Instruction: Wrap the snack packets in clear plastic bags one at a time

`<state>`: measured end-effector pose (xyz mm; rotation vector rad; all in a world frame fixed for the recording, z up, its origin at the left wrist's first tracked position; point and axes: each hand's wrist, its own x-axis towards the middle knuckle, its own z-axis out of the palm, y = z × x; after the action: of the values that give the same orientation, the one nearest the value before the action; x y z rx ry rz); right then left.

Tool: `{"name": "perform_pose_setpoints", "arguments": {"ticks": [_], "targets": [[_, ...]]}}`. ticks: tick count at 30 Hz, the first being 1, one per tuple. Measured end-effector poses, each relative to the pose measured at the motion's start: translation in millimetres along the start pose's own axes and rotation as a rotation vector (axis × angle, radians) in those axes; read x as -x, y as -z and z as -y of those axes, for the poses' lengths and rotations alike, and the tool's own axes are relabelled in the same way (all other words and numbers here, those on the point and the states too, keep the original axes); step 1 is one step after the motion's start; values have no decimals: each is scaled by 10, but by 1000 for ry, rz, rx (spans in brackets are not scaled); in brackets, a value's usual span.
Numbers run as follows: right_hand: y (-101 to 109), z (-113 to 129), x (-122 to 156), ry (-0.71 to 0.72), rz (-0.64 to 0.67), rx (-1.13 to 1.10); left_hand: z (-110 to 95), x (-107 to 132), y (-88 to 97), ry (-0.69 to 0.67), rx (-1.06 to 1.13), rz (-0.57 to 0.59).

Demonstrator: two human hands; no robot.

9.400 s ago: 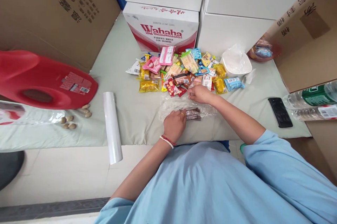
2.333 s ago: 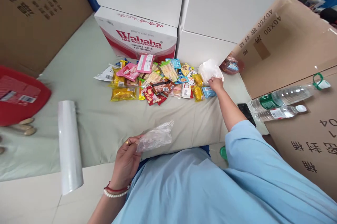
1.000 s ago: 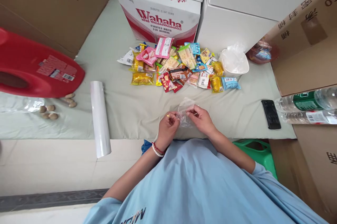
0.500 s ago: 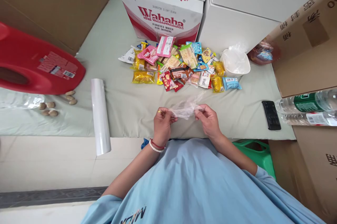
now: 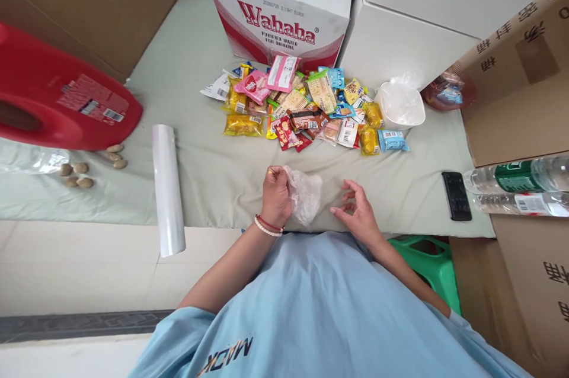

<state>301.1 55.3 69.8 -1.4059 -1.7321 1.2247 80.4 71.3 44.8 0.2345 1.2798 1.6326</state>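
Observation:
My left hand [image 5: 275, 195] is closed on a crumpled clear plastic bag [image 5: 306, 195], which hangs from it over the pale green cloth [image 5: 213, 173]. To the right, my right hand [image 5: 358, 211] hovers just above the cloth with its fingers loosely spread and nothing in them. A heap of several small wrapped snacks [image 5: 306, 108] lies beyond both hands. A white bowl lined with plastic [image 5: 399, 106] stands at the right end of the heap.
A roll of white film [image 5: 168, 188] lies to the left, with a red jug [image 5: 53, 99] and some nuts [image 5: 75, 167] beyond it. A Wahaha carton [image 5: 280, 16], white boxes and cardboard boxes ring the cloth. A black phone [image 5: 456, 195] and water bottles [image 5: 520, 185] lie at right.
Half a second ago both hands stretched the plastic bag between them. My right hand has let go and moved right; the bag now hangs from my left hand alone.

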Motion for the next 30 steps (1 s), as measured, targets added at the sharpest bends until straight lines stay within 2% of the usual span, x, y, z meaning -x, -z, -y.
{"name": "perform_pose_setpoints", "arguments": {"ticks": [2,4,7,9,12,14,16,19,21,23,26,30], "targets": [[94,71,-93,175,1,171,15,42,-20,-55,-25,10],[109,146,-194,330,83,290,22,93,-60,-89,-33,37],[38,226,-370,444,235,301,19,153,-100,-107,-66,69],[12,253,-511,389,270,195,10,166,-82,-101,-110,95],[85,292,-730,154,166,-41,4,151,3,-54,-155,149],[164,339,-827,60,123,-155,17,138,59,-23,-167,166],[196,395,-841,92,198,-171,43,131,89,-10,-171,152],[85,428,-724,213,368,-15,77,125,81,-24,-172,111],[-33,394,-636,217,406,86,80,117,63,-58,-190,95],[-91,346,-616,152,390,84,63,106,53,-85,-219,96],[4,346,-747,70,325,10,14,95,69,-78,-262,151],[262,519,-1016,10,359,-71,-49,104,128,45,-264,337]]}}
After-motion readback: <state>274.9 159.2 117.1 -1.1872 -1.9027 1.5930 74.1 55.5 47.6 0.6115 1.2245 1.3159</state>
